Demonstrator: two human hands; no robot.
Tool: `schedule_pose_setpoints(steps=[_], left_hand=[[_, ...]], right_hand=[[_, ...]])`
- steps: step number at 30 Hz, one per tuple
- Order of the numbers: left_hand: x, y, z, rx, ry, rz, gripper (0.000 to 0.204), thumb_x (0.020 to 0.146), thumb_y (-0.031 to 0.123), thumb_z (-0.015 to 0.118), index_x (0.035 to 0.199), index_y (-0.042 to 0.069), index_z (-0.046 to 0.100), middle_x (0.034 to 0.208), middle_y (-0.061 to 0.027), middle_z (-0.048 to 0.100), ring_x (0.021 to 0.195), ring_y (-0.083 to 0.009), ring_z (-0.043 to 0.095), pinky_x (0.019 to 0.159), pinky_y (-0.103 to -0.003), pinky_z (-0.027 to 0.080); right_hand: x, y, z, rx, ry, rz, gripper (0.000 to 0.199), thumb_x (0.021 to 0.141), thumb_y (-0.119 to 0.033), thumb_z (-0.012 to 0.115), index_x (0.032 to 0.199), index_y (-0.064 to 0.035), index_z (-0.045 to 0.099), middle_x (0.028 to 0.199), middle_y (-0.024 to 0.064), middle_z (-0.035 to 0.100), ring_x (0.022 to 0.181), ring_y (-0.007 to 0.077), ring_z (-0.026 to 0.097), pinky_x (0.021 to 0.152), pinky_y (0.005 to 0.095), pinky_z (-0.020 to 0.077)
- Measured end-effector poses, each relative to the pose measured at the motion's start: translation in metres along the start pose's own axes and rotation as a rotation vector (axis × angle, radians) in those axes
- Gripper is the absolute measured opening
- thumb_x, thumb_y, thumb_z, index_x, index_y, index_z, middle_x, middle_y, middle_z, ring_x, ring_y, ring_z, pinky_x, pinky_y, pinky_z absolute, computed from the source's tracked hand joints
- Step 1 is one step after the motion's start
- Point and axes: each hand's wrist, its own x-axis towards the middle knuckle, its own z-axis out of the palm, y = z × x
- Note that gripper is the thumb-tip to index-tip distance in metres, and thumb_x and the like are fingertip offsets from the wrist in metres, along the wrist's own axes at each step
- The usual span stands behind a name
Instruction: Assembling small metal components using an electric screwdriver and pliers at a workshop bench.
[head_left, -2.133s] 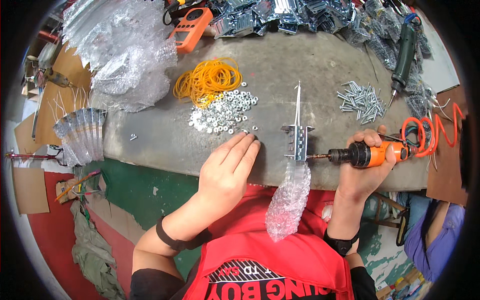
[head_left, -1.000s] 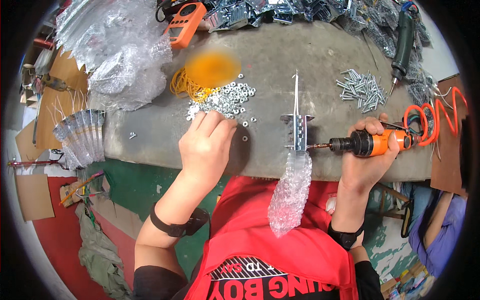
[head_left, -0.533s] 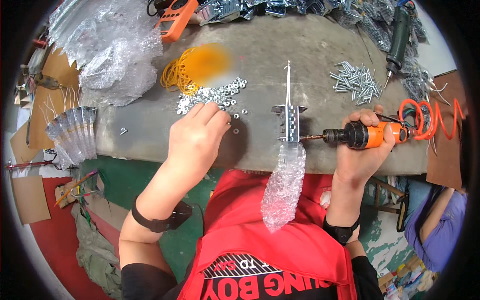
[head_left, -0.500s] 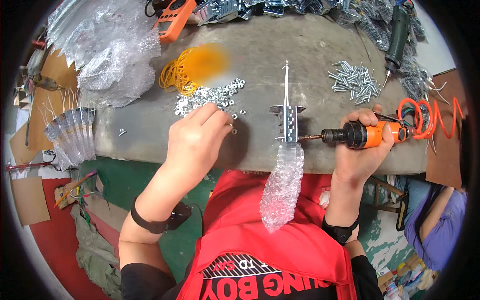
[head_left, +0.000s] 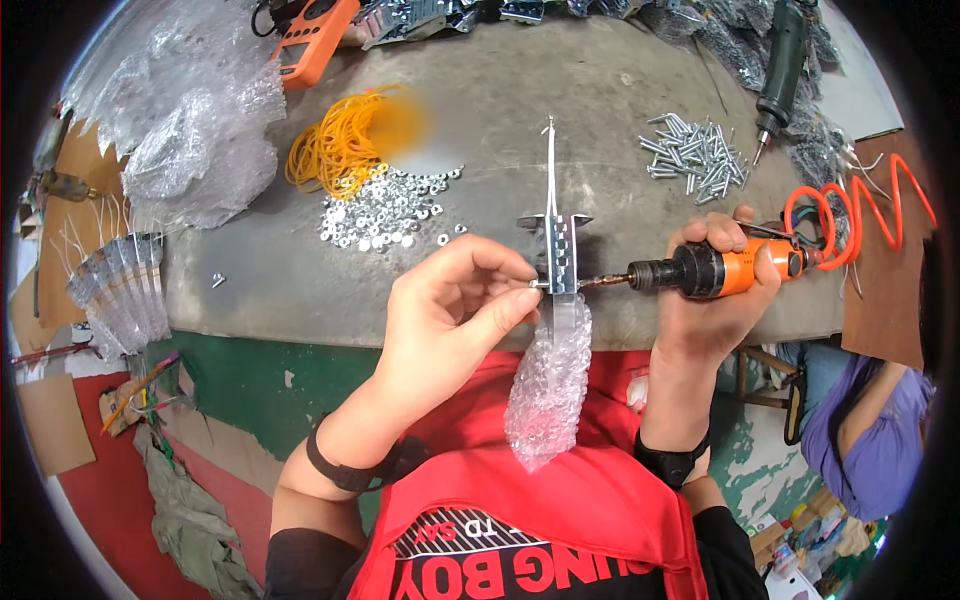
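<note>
A slotted metal bracket [head_left: 563,252] stands near the table's front edge, white wires [head_left: 552,165] running from its far end. Bubble wrap [head_left: 548,395] covers its near part and hangs over the edge. At the bracket's left side, my left hand [head_left: 455,305] pinches a small nut [head_left: 537,284] between thumb and fingers. My right hand [head_left: 705,315] is wrapped round an orange and black air screwdriver [head_left: 735,270]. Its bit [head_left: 607,280] points left and meets the bracket's right side, level with the nut.
Loose nuts [head_left: 375,210] and yellow rubber bands [head_left: 335,145] lie left of the bracket, silver screws [head_left: 695,158] to its right. A second screwdriver [head_left: 785,65] hangs at the far right. Bubble wrap [head_left: 205,120] and wrapped parts [head_left: 120,290] sit left. A coiled orange hose [head_left: 850,225] trails right.
My left hand has moved right from the nut pile to the bracket and now holds a nut against its side. The right hand keeps the screwdriver at the bracket. The view has shifted slightly.
</note>
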Motion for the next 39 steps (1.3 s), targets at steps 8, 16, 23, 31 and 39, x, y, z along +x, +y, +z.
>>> schedule_pose_setpoints(steps=[8, 16, 23, 31, 39], left_hand=[[0.002, -0.003, -0.005, -0.007, -0.033, -0.009, 0.012, 0.085, -0.003, 0.066, 0.097, -0.004, 0.064, 0.090, -0.0065, 0.066, 0.083, -0.0117, 0.064, 0.075, -0.025, 0.053], [0.000, -0.009, 0.003, -0.020, 0.017, 0.086, 0.009, 0.084, -0.006, 0.065, 0.093, -0.006, 0.064, 0.089, -0.0104, 0.064, 0.076, -0.0141, 0.065, 0.067, -0.025, 0.055], [0.001, -0.011, 0.007, 0.054, 0.004, 0.156, 0.007, 0.086, -0.009, 0.061, 0.090, -0.004, 0.059, 0.085, -0.0107, 0.059, 0.070, -0.0165, 0.064, 0.063, -0.027, 0.057], [0.006, -0.014, 0.008, 0.245, 0.006, 0.304, 0.009, 0.080, -0.007, 0.066, 0.084, -0.003, 0.059, 0.074, -0.0112, 0.059, 0.061, -0.0181, 0.060, 0.054, -0.027, 0.047], [0.008, -0.013, 0.006, 0.391, 0.005, 0.385, 0.012, 0.076, -0.006, 0.068, 0.082, -0.002, 0.058, 0.071, -0.0115, 0.059, 0.061, -0.0222, 0.059, 0.054, -0.029, 0.046]], right_hand=[[-0.001, 0.003, 0.003, 0.005, 0.011, -0.004, 0.033, 0.083, -0.026, 0.058, 0.109, -0.0068, 0.052, 0.081, 0.0010, 0.049, 0.077, 0.0145, 0.051, 0.085, 0.0355, 0.0448], [-0.002, 0.000, -0.002, 0.148, -0.031, 0.025, 0.036, 0.081, -0.022, 0.064, 0.110, -0.0069, 0.050, 0.080, 0.0011, 0.048, 0.076, 0.0148, 0.050, 0.083, 0.0349, 0.0461], [-0.003, 0.002, 0.004, 0.153, -0.019, 0.026, 0.031, 0.082, -0.020, 0.062, 0.108, -0.0069, 0.051, 0.079, 0.0013, 0.048, 0.076, 0.0150, 0.049, 0.083, 0.0351, 0.0452], [-0.002, 0.003, -0.001, 0.241, -0.085, 0.068, 0.025, 0.083, -0.020, 0.061, 0.103, -0.0066, 0.054, 0.077, -0.0004, 0.045, 0.072, 0.0135, 0.044, 0.080, 0.0334, 0.0421], [-0.003, 0.003, -0.001, 0.281, -0.087, 0.084, 0.029, 0.083, -0.020, 0.061, 0.108, -0.0064, 0.053, 0.077, -0.0004, 0.043, 0.073, 0.0138, 0.043, 0.081, 0.0338, 0.0420]])
